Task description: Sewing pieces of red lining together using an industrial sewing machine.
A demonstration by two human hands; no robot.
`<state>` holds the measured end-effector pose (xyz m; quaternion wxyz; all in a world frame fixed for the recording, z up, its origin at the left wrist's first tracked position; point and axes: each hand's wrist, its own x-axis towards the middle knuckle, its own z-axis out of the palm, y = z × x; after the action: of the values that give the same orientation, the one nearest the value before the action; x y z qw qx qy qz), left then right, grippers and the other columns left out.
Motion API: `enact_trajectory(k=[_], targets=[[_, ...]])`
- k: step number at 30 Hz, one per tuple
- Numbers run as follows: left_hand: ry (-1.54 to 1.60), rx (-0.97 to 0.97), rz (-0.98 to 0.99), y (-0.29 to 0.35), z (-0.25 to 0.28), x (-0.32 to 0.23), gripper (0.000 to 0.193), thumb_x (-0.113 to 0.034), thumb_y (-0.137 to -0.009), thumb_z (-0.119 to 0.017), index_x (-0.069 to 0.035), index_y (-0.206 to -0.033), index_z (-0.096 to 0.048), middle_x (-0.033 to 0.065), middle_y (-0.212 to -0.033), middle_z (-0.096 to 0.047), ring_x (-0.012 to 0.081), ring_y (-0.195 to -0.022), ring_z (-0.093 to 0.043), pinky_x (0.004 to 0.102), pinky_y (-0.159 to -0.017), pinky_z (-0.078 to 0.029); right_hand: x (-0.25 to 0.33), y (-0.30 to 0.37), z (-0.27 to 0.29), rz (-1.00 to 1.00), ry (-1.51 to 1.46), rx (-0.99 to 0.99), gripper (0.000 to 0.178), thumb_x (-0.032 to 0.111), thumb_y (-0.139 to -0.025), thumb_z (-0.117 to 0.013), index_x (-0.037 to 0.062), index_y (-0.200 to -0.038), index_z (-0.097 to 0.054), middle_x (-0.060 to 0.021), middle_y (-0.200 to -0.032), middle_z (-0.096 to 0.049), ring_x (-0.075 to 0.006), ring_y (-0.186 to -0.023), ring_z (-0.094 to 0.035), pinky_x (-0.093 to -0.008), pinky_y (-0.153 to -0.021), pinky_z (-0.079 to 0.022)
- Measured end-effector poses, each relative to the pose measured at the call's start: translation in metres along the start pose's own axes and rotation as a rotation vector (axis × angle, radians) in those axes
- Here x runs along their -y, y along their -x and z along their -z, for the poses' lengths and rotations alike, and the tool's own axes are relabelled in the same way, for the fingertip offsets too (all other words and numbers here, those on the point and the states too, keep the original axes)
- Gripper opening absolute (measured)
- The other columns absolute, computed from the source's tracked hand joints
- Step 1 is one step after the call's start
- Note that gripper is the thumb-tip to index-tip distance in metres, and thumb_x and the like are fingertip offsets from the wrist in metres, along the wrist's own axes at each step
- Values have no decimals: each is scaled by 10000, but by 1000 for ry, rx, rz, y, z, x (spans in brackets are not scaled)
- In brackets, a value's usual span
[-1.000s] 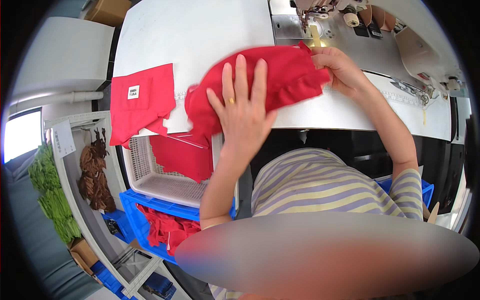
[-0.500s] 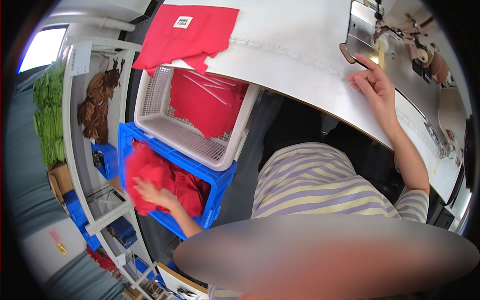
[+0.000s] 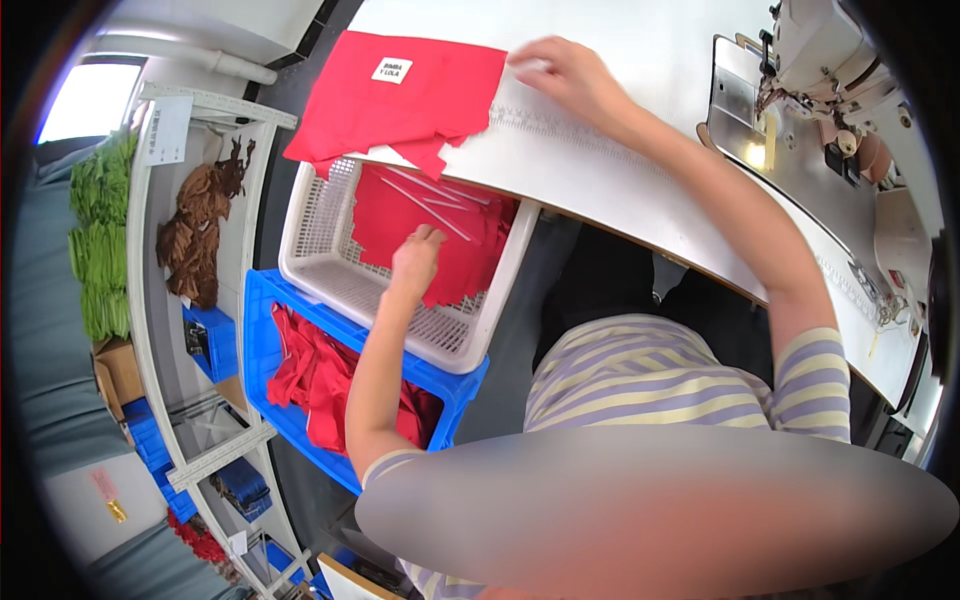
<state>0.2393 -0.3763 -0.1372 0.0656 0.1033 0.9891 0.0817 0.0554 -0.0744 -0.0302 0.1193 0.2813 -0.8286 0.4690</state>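
My left hand [image 3: 415, 262] is over the white plastic basket [image 3: 462, 335], its fingers curled together in front of the red fabric pieces [image 3: 390, 215] in it. Whether anything is between those fingertips cannot be made out. On the white table [image 3: 625, 160], my right hand [image 3: 575, 78] reaches across to the right edge of a stack of red fabric panels [image 3: 430, 95]. Its fingers are bent, with a gap between thumb and forefinger, and slightly blurred. The top panel bears a small white label [image 3: 391, 70]. Thin white strips [image 3: 445, 220] lie on the pieces in the basket.
Crumpled red fabric [image 3: 325, 385] fills a blue crate [image 3: 262, 345] beside the basket. A sewing machine [image 3: 815, 55] stands at the table's right. To the left, a grey shelf rack [image 3: 150, 300] holds brown fabric [image 3: 195, 240] and blue bins. Green bundles [image 3: 103, 245] hang beyond it.
My left hand has moved from the blue crate up to the white basket, leaving the red fabric behind. My right hand has gone left from beside the sewing machine to the red stack.
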Motion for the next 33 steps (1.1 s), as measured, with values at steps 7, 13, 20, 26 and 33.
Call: enact_trajectory(k=[7,13,20,26,33], targets=[[-52,174,-66,-39,-46,21,256,-20,-787,-589,-87,-1032,-561,159,-1041,-548,344,-873,-644,457,-690,-543,16,-69,-34,-236,42,188,300,316,-842,-638,33,-939,-664,-100,-857,-679,-247,-835,-650,-371,-772,-510],[-2,66,-246,-45,-35,13,137,-53,-766,-614,-69,-894,-567,123,-963,-584,321,-842,-637,438,-688,-528,26,27,65,-495,-637,328,261,197,-815,-674,-2,-984,-656,-49,-831,-653,-92,-664,-596,-218,-580,-481],[483,-167,24,7,91,-40,250,-51,-740,-699,-67,-972,-610,112,-857,-682,280,-752,-659,360,-665,-522,9,121,191,-850,-423,526,163,154,-821,-661,13,-901,-680,-18,-720,-643,-57,-657,-583,-200,-580,-457],[410,-282,-485,4,187,-150,164,-102,-730,-745,-80,-891,-723,43,-786,-658,178,-726,-613,284,-774,-468,21,151,160,-728,-701,-147,132,144,-891,-643,28,-942,-679,8,-807,-661,-35,-751,-592,-186,-701,-472],[1080,146,-670,-35,165,-268,170,10,-742,-735,-28,-907,-722,46,-703,-593,119,-649,-544,226,-575,-413,57,144,160,-497,-533,52,147,89,-887,-628,-16,-982,-669,-20,-836,-679,-43,-766,-595,-194,-695,-480]])
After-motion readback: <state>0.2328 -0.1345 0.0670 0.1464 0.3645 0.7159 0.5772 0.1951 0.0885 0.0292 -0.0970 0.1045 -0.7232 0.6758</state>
